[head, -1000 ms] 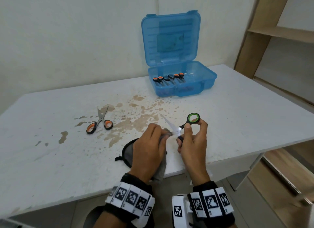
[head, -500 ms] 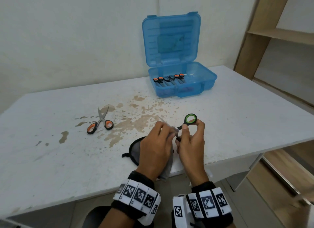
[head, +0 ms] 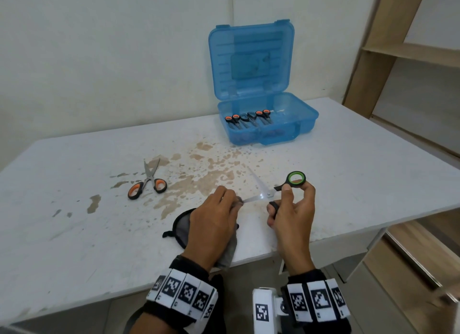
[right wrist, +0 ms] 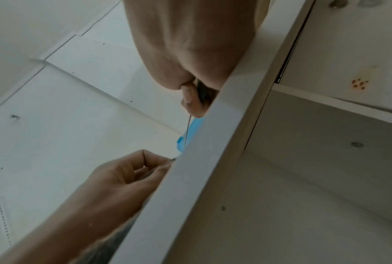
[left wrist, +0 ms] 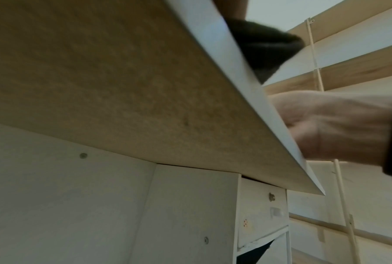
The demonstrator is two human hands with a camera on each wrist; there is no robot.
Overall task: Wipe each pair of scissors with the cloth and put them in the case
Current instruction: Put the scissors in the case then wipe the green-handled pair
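Over the near edge of the white, brown-stained tabletop (head: 74, 221), the right hand (head: 293, 216) holds the green-handled scissors (head: 268, 191) with the blades spread wide: thumb and forefinger pinch the green-lined ring, and the lower fingers curl round the other black loop, so this grip is closed on the handles. One blade points up and away toward the far side; the other runs leftward into the left hand (head: 214, 221), whose fingertips pinch the grey cloth (head: 227, 254) round that blade's tip. The rest of the cloth hangs from under the left palm past the tabletop edge, and its dark-trimmed part lies on the tabletop just left of the hand. A pair of orange-handled scissors (head: 148, 184) lies slightly open on the tabletop, well to the left. At the far side stands the blue plastic case (head: 306, 119), lid upright, with several pairs of scissors (head: 249, 117) lying side by side in its left part, handles toward the person.
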